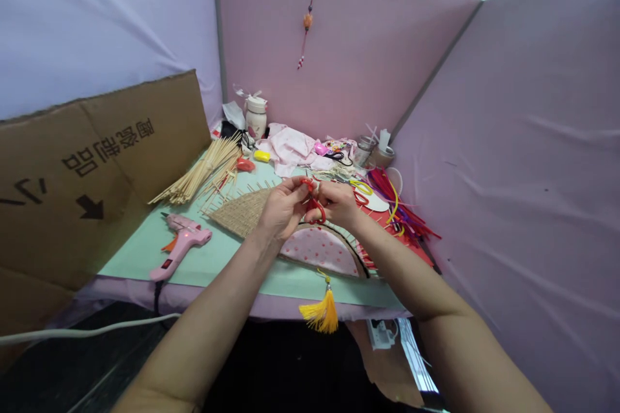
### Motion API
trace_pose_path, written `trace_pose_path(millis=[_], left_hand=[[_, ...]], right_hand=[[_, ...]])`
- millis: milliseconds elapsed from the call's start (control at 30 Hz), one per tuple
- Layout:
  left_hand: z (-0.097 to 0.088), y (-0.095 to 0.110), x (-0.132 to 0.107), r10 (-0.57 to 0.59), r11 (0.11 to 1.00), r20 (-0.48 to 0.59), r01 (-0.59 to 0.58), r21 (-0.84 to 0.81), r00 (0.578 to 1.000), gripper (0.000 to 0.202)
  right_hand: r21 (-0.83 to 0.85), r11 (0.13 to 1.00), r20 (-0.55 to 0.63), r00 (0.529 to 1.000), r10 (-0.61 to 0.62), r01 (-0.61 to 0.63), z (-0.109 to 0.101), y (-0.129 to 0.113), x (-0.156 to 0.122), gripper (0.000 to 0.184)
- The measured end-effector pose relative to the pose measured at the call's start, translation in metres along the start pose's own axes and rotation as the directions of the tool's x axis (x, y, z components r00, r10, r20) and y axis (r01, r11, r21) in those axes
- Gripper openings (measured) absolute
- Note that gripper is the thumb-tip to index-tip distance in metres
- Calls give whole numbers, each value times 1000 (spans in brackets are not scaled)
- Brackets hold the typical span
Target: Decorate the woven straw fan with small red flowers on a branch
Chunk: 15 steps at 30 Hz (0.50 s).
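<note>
Above the middle of the table my two hands meet. My left hand [285,208] is closed, pinching a small red piece [308,184] whose kind I cannot make out. My right hand [337,201] is closed around red-handled scissors [316,211]; their blades are hidden by the fingers. Beneath the hands lies a half-round piece with pink dotted fabric [317,248] and a dark rim. A woven tan fan shape [239,211] with thin sticks along its edge is to the left. A yellow tassel [322,311] hangs over the table's front edge.
A pink glue gun [181,242] lies at the left, beside a cardboard sheet [111,161]. Bamboo sticks [201,171] are piled behind it. A white bottle [256,117], crumpled pink cloth [290,145] and jars [364,150] stand at the back. Coloured pipe cleaners [404,206] lie at right.
</note>
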<state>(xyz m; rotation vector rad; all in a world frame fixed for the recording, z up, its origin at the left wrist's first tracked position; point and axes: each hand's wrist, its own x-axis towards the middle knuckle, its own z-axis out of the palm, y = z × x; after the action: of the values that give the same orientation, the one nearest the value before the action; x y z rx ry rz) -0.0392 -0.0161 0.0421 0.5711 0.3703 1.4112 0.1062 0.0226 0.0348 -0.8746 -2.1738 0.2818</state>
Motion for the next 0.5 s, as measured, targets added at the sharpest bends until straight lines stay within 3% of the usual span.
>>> trace_pose_path(millis=[100, 200, 367, 500], left_hand=[[-4, -2, -1, -88, 996, 9, 88, -12, 996, 18], [-6, -2, 0, -126, 992, -2, 126, -19, 992, 21], [-6, -2, 4, -136, 989, -44, 133, -71, 990, 13], [-5, -3, 9, -164, 981, -147, 145, -130, 975, 15]], right_hand=[[-199, 965, 73, 985, -157, 169, -10, 2, -1, 68], [-388, 882, 122, 963, -239, 268, -17, 1, -2, 64], [-533, 784, 114, 945, -307, 319, -20, 2, -3, 60], [-531, 784, 78, 940, -333, 322, -17, 6, -3, 59]])
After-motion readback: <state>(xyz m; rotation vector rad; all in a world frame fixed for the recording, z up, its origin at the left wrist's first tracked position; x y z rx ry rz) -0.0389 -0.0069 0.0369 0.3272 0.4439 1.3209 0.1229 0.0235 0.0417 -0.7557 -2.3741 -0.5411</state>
